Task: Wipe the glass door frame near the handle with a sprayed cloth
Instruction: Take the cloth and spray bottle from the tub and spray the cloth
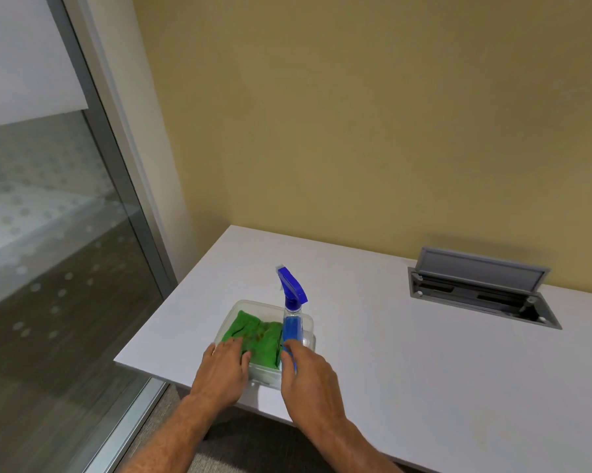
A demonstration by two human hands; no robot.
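Left hand (223, 365) flat on green cloth (253, 334); right hand (306, 372) cups spray bottle (292, 322).

Left hand (223, 367): bare forearm reaching forward from lower frame, palm down, fingers (234, 343) extended and slightly spread, tips lowered, not closed on anything. Right hand (309, 373): bare forearm angled in from lower right, palm turned inward, fingers curled loosely forward; whether its grip is closed cannot be told.
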